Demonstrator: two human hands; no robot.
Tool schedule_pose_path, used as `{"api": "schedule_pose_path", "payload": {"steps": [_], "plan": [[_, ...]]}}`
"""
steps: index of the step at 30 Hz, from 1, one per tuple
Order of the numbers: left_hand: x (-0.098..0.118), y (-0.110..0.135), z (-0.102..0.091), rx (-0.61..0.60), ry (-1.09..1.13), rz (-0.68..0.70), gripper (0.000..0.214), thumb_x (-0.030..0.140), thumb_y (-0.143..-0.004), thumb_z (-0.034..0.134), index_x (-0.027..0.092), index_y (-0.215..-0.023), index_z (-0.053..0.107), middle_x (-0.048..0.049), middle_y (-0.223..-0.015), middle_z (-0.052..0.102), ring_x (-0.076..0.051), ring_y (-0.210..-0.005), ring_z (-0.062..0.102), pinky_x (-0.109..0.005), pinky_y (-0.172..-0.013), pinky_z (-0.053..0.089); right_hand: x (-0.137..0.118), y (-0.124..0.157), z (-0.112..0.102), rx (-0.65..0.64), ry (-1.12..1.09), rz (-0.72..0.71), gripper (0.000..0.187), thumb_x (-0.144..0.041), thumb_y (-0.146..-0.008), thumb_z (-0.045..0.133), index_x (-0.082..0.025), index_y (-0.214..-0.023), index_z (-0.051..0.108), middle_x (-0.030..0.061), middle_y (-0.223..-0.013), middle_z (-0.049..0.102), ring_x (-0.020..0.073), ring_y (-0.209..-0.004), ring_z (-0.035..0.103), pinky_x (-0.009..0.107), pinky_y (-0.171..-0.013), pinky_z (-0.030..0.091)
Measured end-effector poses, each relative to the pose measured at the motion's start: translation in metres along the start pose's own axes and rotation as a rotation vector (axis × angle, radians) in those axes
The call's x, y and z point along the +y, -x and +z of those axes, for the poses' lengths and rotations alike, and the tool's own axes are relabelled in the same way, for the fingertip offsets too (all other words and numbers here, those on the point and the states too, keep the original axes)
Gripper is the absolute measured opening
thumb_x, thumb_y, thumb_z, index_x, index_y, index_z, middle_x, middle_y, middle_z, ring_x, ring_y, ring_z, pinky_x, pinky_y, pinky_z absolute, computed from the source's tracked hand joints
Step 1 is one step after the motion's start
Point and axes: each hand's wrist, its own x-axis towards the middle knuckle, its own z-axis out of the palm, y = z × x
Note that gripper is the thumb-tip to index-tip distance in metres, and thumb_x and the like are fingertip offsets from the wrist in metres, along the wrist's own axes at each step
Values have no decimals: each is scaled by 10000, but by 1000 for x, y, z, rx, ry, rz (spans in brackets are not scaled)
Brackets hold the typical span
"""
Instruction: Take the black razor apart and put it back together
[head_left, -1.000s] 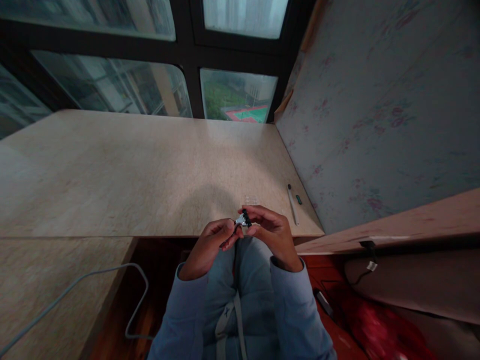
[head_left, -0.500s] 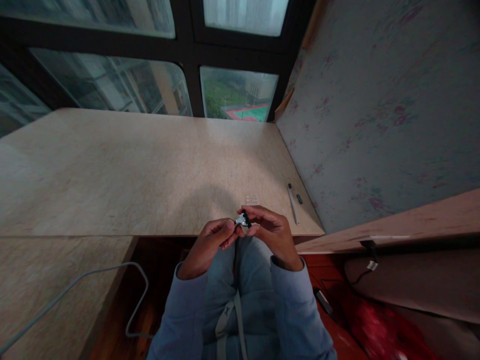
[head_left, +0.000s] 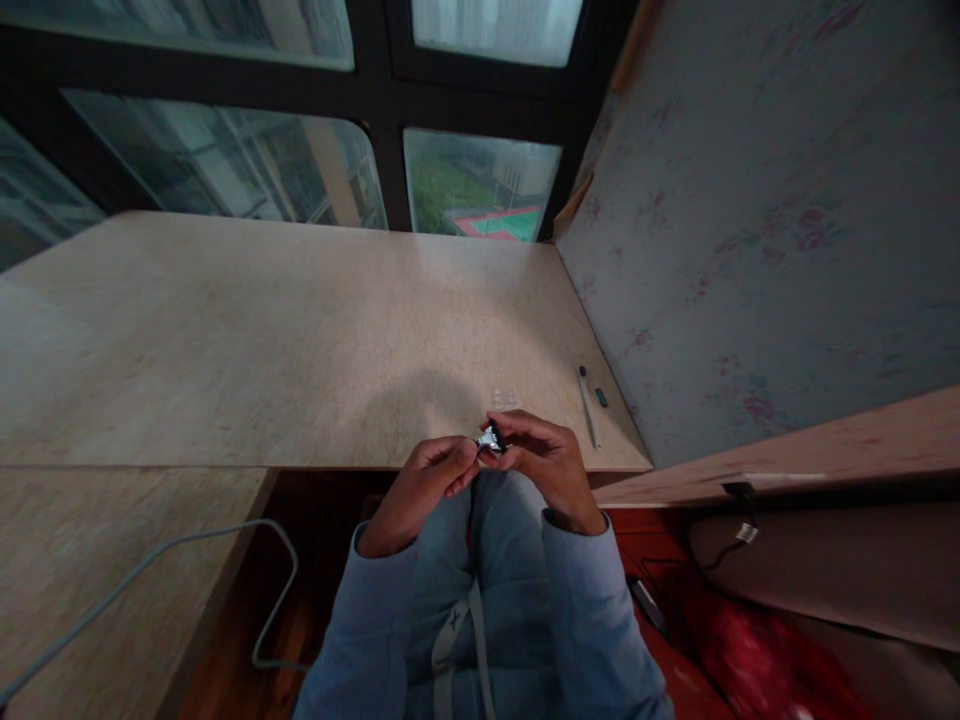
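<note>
Both my hands meet just above my lap at the near edge of a pale stone-patterned desk (head_left: 300, 340). My left hand (head_left: 421, 490) and my right hand (head_left: 547, 465) are both closed in a pinch on a small silver and black object (head_left: 491, 438) held between their fingertips. What the object is cannot be made out. My blue sleeves run down to the bottom of the view.
A white pen (head_left: 586, 405) and a small dark green item (head_left: 601, 397) lie on the desk by the right wall. A small clear piece (head_left: 504, 396) lies just beyond my hands. A grey cable (head_left: 187, 560) loops at the lower left. Windows stand behind the desk.
My fingers shifted slightly on the small object. The view tilted a little; the hands stay in the same place.
</note>
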Motion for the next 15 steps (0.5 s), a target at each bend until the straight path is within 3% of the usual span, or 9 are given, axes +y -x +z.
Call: {"api": "schedule_pose_path", "payload": {"steps": [9, 15], "plan": [[5, 3, 3, 23, -84, -1, 503, 606, -835, 531, 162, -598, 513, 15, -567, 431, -103, -549, 368, -255, -542, 283, 6, 0, 2, 49, -36, 34, 385, -356, -618, 871, -293, -984, 771, 35, -963, 746, 188, -867, 681, 360, -832, 564], [0, 0, 5, 44, -111, 5, 469, 578, -848, 526, 161, -634, 539, 1, -616, 488, -108, -569, 404, -259, -563, 313, 7, 0, 3, 86, -83, 52, 382, -362, -607, 874, -280, -965, 770, 33, -934, 753, 181, -829, 687, 337, -770, 579]]}}
